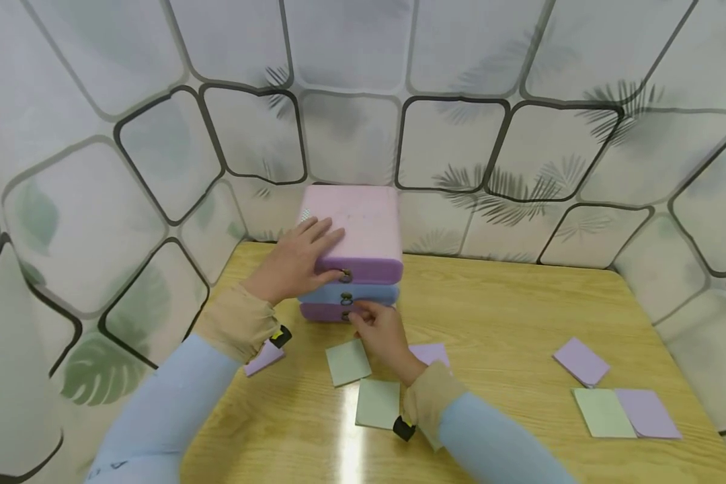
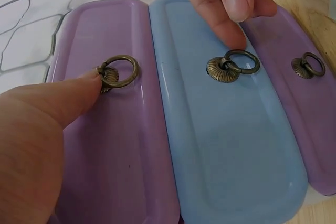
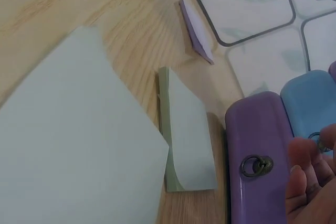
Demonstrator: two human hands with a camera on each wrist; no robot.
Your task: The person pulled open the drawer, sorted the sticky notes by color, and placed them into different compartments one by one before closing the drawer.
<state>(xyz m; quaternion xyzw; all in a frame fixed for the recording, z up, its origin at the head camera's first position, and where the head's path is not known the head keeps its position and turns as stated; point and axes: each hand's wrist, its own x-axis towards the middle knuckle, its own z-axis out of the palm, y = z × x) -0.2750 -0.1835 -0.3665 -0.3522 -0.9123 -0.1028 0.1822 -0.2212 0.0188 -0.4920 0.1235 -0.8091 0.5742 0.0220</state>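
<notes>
A small drawer box (image 1: 363,215) with a pink top stands against the wall. Its front has a purple upper drawer (image 2: 105,156), a blue middle drawer (image 2: 231,150) and a purple bottom drawer (image 3: 260,119), each with a bronze ring pull. My left hand (image 1: 296,259) rests on the top with fingers spread, its thumb against the base of the upper ring pull (image 2: 126,80). My right hand (image 1: 387,336) is at the blue drawer; one fingertip touches its ring pull (image 2: 247,66). The thumb stays apart from that ring. All three drawers look closed.
Pale green pads of paper (image 1: 347,363) lie before the box, with purple ones (image 1: 265,356) nearby. More purple (image 1: 581,361) and green pads (image 1: 605,413) lie at the right of the wooden table (image 1: 490,323). A patterned wall (image 1: 454,148) borders the back and sides.
</notes>
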